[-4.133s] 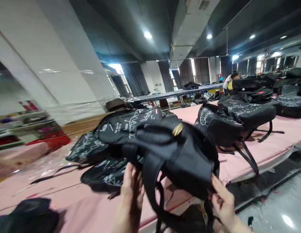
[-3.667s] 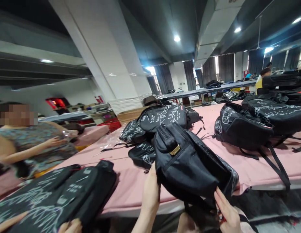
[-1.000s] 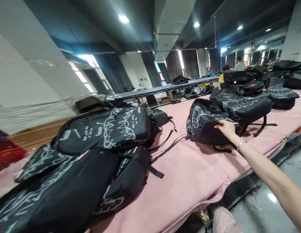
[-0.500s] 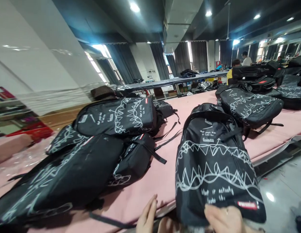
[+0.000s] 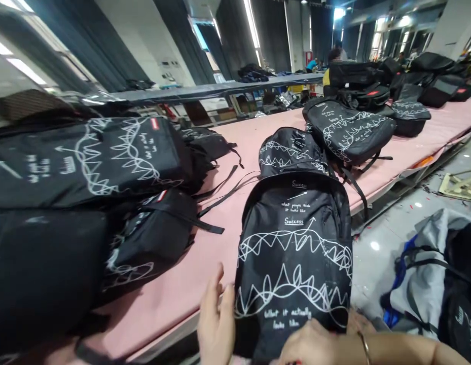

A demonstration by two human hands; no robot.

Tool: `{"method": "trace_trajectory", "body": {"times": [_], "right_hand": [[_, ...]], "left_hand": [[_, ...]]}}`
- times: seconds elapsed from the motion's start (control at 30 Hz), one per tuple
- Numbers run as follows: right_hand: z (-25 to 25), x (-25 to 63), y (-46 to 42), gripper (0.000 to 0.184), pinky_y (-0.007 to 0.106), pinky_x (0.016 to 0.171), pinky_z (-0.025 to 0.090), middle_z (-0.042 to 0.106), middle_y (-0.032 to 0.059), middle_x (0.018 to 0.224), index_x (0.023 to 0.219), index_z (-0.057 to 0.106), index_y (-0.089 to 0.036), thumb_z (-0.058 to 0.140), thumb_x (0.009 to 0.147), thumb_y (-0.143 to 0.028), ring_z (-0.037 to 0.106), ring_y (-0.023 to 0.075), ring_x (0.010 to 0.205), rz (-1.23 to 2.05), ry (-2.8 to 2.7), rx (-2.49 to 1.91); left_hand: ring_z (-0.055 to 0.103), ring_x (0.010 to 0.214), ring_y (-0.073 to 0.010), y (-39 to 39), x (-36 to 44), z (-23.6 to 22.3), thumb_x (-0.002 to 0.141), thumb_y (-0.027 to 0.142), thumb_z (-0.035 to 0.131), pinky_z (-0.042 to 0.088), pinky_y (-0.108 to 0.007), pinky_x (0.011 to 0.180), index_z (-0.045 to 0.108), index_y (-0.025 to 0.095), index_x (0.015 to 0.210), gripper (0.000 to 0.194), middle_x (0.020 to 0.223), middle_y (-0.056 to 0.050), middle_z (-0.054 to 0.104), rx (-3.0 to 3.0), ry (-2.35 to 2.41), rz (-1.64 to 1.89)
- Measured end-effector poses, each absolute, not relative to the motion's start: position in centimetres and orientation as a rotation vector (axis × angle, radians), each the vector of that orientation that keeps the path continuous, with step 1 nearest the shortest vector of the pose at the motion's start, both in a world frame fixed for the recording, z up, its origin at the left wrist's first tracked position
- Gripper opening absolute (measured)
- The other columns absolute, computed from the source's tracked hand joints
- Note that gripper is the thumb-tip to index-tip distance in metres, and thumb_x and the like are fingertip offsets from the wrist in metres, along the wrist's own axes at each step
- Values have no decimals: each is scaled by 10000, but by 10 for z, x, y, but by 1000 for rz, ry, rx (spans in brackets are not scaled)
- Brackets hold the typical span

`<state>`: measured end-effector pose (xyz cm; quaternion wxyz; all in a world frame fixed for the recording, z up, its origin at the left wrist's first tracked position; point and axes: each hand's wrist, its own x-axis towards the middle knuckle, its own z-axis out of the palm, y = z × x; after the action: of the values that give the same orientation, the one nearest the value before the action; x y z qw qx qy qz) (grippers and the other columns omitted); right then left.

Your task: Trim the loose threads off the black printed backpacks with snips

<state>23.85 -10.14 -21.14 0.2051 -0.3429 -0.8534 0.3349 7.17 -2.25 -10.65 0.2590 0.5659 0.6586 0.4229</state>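
Note:
A black backpack (image 5: 292,253) with white scribbled lines and handwritten words stands upright in front of me, its lower end cut off by the picture. Beside its left edge is my left hand (image 5: 216,319), fingers stretched upward and apart, gripping nothing. My right hand (image 5: 311,344) lies across the lower front of the backpack with fingers curled against it; the forearm wears a bracelet. Its fingertips are partly hidden. A further patch of skin shows at the bag's right edge behind my wrist; whose it is I cannot tell.
Similar black backpacks (image 5: 144,157) lie piled on the left of the pink-covered table (image 5: 235,152). More bags (image 5: 349,129) lie along its far right. A grey and black bag (image 5: 425,289) is on the floor at right. Someone in blue (image 5: 312,65) is far back.
The view has swung right and down. The backpack now faces me more squarely, nearer the middle. My right hand has shifted with it, and my left hand has come up along its side.

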Motion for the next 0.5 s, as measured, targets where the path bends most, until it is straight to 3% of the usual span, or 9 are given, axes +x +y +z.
{"method": "trace_trajectory", "body": {"times": [0.13,0.23,0.37,0.5], "right_hand": [[-183,261,-76,215,169,668,479,720,-29,881,922,685,-244,571,746,-201,664,120,811,905,-2332,-979],[-159,302,-54,172,224,778,489,712,16,901,883,689,-207,545,791,-184,652,139,840,715,-1948,-1227],[-151,361,-21,243,304,895,471,685,52,1028,1000,662,-203,460,864,-198,625,168,968,355,-1508,-1614],[-160,383,3,335,359,945,451,598,54,1227,1160,591,-226,444,863,-178,583,205,1085,288,-1450,-1832]], "left_hand": [[429,1248,-235,26,85,-94,862,427,417,336,-419,1051,452,220,1281,469,1343,-94,490,2091,1570,1059],[459,1212,-268,75,94,-105,874,390,378,365,-436,1012,460,127,1255,470,1307,-160,511,2395,1506,825],[475,1163,-352,120,104,-123,876,305,312,367,-476,960,473,15,1217,476,1332,-255,448,2645,1752,597],[581,939,-381,130,109,-123,876,335,273,431,-488,801,476,-36,1193,528,1055,-283,609,2523,2013,473]]}}
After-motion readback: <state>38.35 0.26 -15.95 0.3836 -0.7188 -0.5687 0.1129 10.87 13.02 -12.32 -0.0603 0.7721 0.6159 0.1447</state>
